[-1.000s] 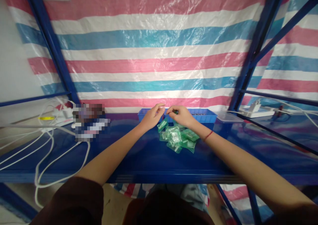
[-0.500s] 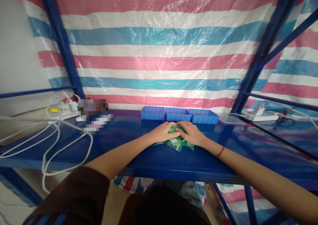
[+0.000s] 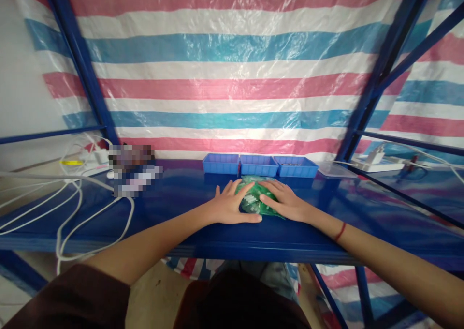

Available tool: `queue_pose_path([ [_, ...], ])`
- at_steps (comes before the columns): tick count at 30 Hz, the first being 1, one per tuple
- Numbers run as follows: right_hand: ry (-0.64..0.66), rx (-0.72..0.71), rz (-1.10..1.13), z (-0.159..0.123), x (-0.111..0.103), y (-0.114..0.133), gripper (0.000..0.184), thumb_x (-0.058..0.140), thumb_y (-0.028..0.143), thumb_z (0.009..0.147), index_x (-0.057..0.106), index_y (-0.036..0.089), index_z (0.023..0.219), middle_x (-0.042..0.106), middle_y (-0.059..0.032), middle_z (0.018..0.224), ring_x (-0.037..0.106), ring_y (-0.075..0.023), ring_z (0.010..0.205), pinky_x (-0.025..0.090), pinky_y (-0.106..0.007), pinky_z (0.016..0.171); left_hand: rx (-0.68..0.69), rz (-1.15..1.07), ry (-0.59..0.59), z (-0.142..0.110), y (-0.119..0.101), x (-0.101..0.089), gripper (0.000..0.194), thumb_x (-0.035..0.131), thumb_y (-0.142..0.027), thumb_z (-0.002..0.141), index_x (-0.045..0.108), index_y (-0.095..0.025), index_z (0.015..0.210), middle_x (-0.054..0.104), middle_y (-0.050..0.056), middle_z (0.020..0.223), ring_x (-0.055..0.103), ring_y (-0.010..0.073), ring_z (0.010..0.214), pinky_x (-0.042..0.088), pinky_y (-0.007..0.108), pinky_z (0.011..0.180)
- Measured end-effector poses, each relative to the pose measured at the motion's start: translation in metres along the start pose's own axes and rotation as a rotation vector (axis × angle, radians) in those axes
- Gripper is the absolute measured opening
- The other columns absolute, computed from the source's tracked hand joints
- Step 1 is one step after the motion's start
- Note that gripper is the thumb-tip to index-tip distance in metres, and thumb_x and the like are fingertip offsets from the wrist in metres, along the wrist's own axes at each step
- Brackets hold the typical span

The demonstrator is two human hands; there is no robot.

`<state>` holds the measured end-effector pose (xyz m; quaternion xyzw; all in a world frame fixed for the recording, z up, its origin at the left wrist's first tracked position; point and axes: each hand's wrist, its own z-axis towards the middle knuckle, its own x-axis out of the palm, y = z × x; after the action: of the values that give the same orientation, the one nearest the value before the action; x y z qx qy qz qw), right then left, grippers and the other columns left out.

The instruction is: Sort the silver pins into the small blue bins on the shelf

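Note:
A heap of green-tinted clear plastic bags (image 3: 254, 199) with small pale pieces inside lies on the blue shelf (image 3: 203, 230). My left hand (image 3: 230, 206) is at its left side, fingers spread and fingertips against the bags; its thumb stretches along the near edge. From the right, my right hand (image 3: 289, 201) rests over the heap with fingers extended, covering part of it. Behind the heap stand three blue bins: a left bin (image 3: 221, 168), a middle bin (image 3: 259, 171) and a right bin (image 3: 297, 172). Small dark parts show in the right one.
A clear flat plastic lid or tray (image 3: 336, 170) lies right of the bins, with a white power strip (image 3: 380, 165) beyond it. White cables (image 3: 132, 217) loop over the left side and hang past the front edge. Blue posts and a striped tarp (image 3: 232, 89) close the back.
Both hands came down from in front of the bins onto the green bags and cupped them. Since then my left hand has spread its fingers, and the heap looks more gathered.

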<state>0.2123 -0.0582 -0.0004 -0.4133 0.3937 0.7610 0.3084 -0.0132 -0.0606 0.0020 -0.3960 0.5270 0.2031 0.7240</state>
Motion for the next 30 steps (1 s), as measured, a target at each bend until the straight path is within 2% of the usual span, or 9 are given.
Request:
queue_pose_path([
  [3,0.028,0.004,0.266,0.006,0.006,0.017,0.052,0.024,0.051,0.092,0.050,0.023,0.127,0.055,-0.0080,0.128,0.045,-0.0245,0.123,0.033,-0.043,0.103,0.061,-0.054,-0.062,0.015,-0.003,0.007,0.100,0.056,-0.071,0.064,0.008,-0.034,0.145,0.011,0.014,0.152,0.013,0.0419,0.137,0.015,0.069,0.100],
  [6,-0.016,-0.034,0.362,0.019,0.013,0.027,0.044,0.028,0.042,0.093,0.051,0.021,0.123,0.058,-0.0079,0.121,0.050,-0.0220,0.117,0.037,-0.039,0.100,0.103,-0.092,-0.143,0.029,-0.001,0.009,0.097,0.057,-0.065,0.068,0.009,-0.029,0.145,0.024,0.016,0.148,0.024,0.0371,0.135,0.023,0.060,0.104],
  [11,-0.096,0.012,0.098,0.017,0.020,0.023,0.042,0.045,0.031,0.082,0.049,0.016,0.121,0.057,-0.0117,0.119,0.052,-0.0257,0.109,0.039,-0.041,0.094,0.086,-0.172,-0.187,0.032,0.012,0.004,0.084,0.062,-0.047,0.072,0.022,-0.024,0.142,0.043,0.015,0.136,0.043,0.0326,0.123,0.035,0.048,0.100],
  [16,-0.073,0.071,-0.119,0.007,0.014,0.012,0.042,0.050,0.036,0.078,0.053,0.021,0.118,0.057,-0.0106,0.118,0.050,-0.0306,0.107,0.042,-0.043,0.085,0.028,-0.286,-0.372,0.031,0.021,0.002,0.055,0.055,-0.028,0.079,0.038,-0.023,0.131,0.057,0.006,0.118,0.054,0.0227,0.107,0.042,0.037,0.094],
  [20,-0.239,0.030,-0.064,0.010,0.006,-0.004,0.036,0.048,0.020,0.073,0.056,0.017,0.108,0.059,-0.0098,0.106,0.056,-0.0230,0.098,0.042,-0.035,0.088,0.000,-0.262,-0.524,0.030,0.022,0.003,0.059,0.052,-0.023,0.079,0.033,-0.023,0.135,0.053,0.008,0.116,0.050,0.0224,0.111,0.039,0.037,0.098],
  [22,-0.315,0.056,-0.069,0.011,0.003,-0.011,0.034,0.047,0.020,0.074,0.057,0.018,0.107,0.060,-0.0094,0.107,0.056,-0.0229,0.100,0.042,-0.036,0.089,-0.041,-0.201,-0.564,0.029,0.020,0.004,0.062,0.052,-0.022,0.079,0.031,-0.025,0.137,0.048,0.010,0.120,0.046,0.0241,0.116,0.036,0.041,0.100],
  [26,-0.225,0.112,-0.196,0.018,-0.004,-0.017,0.028,0.049,0.039,0.080,0.064,0.023,0.098,0.064,-0.0069,0.106,0.056,-0.0293,0.103,0.040,-0.044,0.088,-0.046,-0.066,-0.479,0.024,0.012,0.007,0.061,0.058,-0.040,0.077,0.037,-0.036,0.134,0.036,0.008,0.133,0.036,0.0304,0.126,0.032,0.051,0.102],
  [28,-0.223,0.059,-0.227,0.027,-0.007,-0.018,0.033,0.044,0.042,0.084,0.065,0.022,0.100,0.065,-0.0081,0.106,0.056,-0.0283,0.103,0.040,-0.043,0.090,0.023,-0.049,-0.402,0.024,0.010,0.009,0.061,0.057,-0.050,0.076,0.038,-0.036,0.133,0.035,0.007,0.136,0.034,0.0311,0.128,0.031,0.050,0.103],
  [30,-0.267,-0.025,-0.286,0.041,-0.010,-0.022,0.037,0.041,0.036,0.086,0.061,0.017,0.111,0.063,-0.0120,0.112,0.055,-0.0270,0.106,0.038,-0.041,0.094,0.103,-0.058,-0.327,0.024,0.009,0.009,0.062,0.054,-0.051,0.079,0.035,-0.033,0.135,0.039,0.008,0.136,0.037,0.0292,0.127,0.032,0.047,0.104],
])
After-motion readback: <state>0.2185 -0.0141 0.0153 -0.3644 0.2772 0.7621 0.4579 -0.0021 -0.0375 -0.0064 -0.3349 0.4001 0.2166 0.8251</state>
